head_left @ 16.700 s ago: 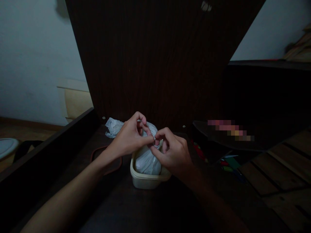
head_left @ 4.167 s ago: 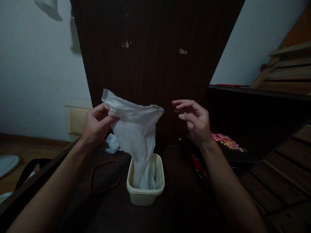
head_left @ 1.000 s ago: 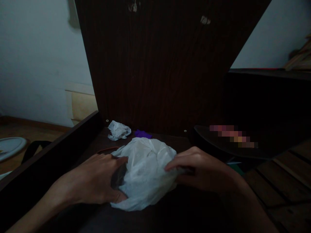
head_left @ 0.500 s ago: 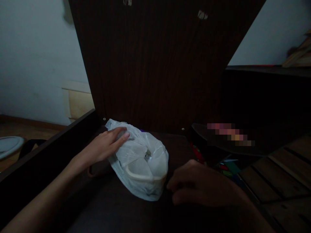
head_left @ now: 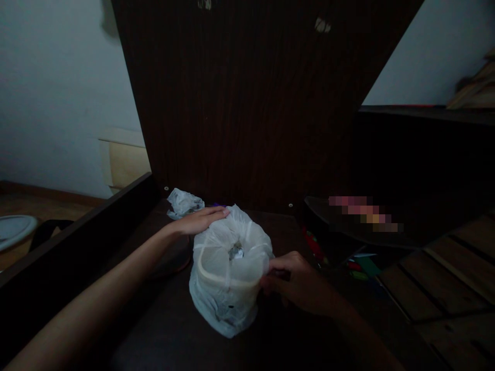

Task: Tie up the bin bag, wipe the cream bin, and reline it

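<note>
Hands holding a thin white plastic bag point(head_left: 228, 304) wrapped around a cream plastic tub point(head_left: 224, 275), left hand point(head_left: 201, 220) lying flat and open on top, right hand point(head_left: 296, 281) pinching the bag's side, dark wooden surface point(head_left: 162, 335) underneath.

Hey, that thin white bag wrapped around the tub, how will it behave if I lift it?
Probably floppy: the white bag is crumpled and sags loose around the tub. Likely slippery too, since thin film lies over smooth plastic, so the tub may slide inside. It seems light; the right hand steadies it with what looks like a fingertip grip.
</note>
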{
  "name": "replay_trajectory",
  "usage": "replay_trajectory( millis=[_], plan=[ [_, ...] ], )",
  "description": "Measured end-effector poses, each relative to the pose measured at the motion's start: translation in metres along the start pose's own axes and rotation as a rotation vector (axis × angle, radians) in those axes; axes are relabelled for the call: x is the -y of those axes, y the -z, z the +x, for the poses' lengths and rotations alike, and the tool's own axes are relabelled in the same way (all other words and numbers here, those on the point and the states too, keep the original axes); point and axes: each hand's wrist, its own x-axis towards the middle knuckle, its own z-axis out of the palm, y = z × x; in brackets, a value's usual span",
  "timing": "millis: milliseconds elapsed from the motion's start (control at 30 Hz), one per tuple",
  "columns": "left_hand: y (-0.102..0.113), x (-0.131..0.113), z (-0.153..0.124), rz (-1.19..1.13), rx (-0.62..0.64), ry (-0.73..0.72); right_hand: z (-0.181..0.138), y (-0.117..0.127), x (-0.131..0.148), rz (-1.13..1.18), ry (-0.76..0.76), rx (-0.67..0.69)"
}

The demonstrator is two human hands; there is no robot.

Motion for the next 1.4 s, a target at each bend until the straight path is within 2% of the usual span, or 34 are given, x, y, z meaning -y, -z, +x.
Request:
replay_trajectory(
  millis=[100,267,400,567,667,733,833,967,1067,1233,1400],
  plan=[
    [-0.003,0.003,0.005,-0.146,0.072,0.004,-0.004,0.001,-0.003,-0.048,0.041,-0.068],
    [0.0,0.011,0.0,-0.177,0.053,-0.013,-0.011,0.021,-0.006,-0.242,0.066,-0.187],
    [0.002,0.014,0.001,-0.186,0.017,-0.037,-0.026,0.025,0.001,-0.389,0.071,-0.104],
    [-0.002,0.016,0.021,-0.19,-0.044,-0.076,-0.043,-0.003,0.014,-0.461,0.012,-0.011],
    [-0.009,0.018,0.032,-0.171,-0.038,-0.086,-0.042,-0.02,0.015,-0.443,-0.014,0.085],
    [-0.013,0.02,0.036,-0.148,-0.043,-0.095,-0.037,-0.022,0.015,-0.444,-0.008,0.128],
    [-0.012,0.021,0.035,-0.102,-0.144,-0.115,-0.031,-0.011,0.014,-0.432,-0.002,0.048],
    [-0.001,0.016,0.013,-0.025,-0.343,-0.117,-0.019,0.011,0.012,-0.293,0.025,-0.184],
    [0.005,0.008,-0.017,0.024,-0.368,-0.09,-0.001,0.016,0.006,-0.182,-0.027,-0.294],
    [0.0,0.0,-0.065,0.073,-0.179,-0.08,0.029,0.011,0.0,-0.156,-0.024,-0.326],
    [-0.013,0.001,-0.084,-0.064,-0.067,-0.063,0.048,0.014,0.0,-0.215,0.017,-0.37]
  ],
)
